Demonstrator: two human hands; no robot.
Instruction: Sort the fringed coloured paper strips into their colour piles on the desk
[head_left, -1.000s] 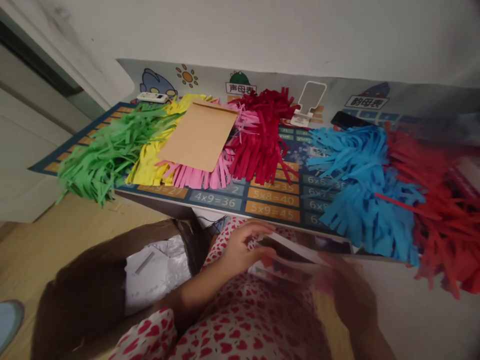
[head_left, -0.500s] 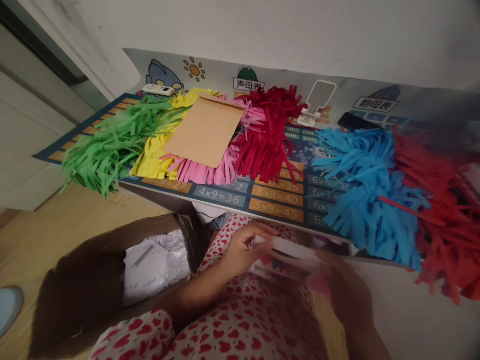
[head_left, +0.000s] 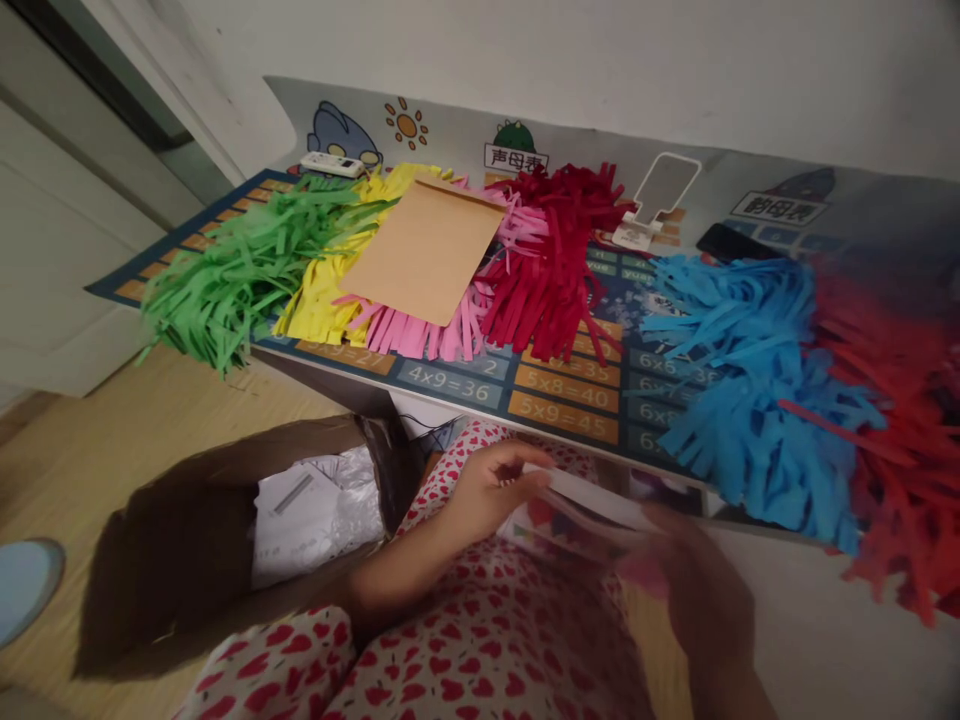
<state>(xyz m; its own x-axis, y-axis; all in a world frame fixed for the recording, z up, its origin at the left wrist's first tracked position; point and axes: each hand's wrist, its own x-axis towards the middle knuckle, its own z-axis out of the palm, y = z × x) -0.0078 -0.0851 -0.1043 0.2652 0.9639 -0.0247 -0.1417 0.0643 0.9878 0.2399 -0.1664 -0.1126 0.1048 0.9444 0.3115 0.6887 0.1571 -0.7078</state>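
Below the desk edge, above my lap, I hold a clear plastic bag (head_left: 551,525) with a white strip along its top and coloured bits showing through. My left hand (head_left: 487,490) is closed, thumb and fingers pinching the strip's left end. At the other end, my right hand (head_left: 705,585) grips the bag's right side; it is blurred and partly dark, with something pink by its fingers. On the desk beyond lie fringed paper tassels in green (head_left: 232,270), yellow (head_left: 322,300), pink (head_left: 427,330), dark red (head_left: 547,270), blue (head_left: 765,390) and red (head_left: 907,460). A tan envelope (head_left: 424,250) rests on the yellow and pink ones.
The desk mat (head_left: 450,385) carries printed sums. Along the back are a white remote (head_left: 332,164), a white phone stand (head_left: 637,230) and a dark phone (head_left: 735,243). A cardboard box (head_left: 172,540) on the floor at left holds white packaging (head_left: 300,510).
The view has shifted slightly, so the desk and its things sit a little further right and higher. Both hands keep their hold on the plastic bag, which has barely moved.
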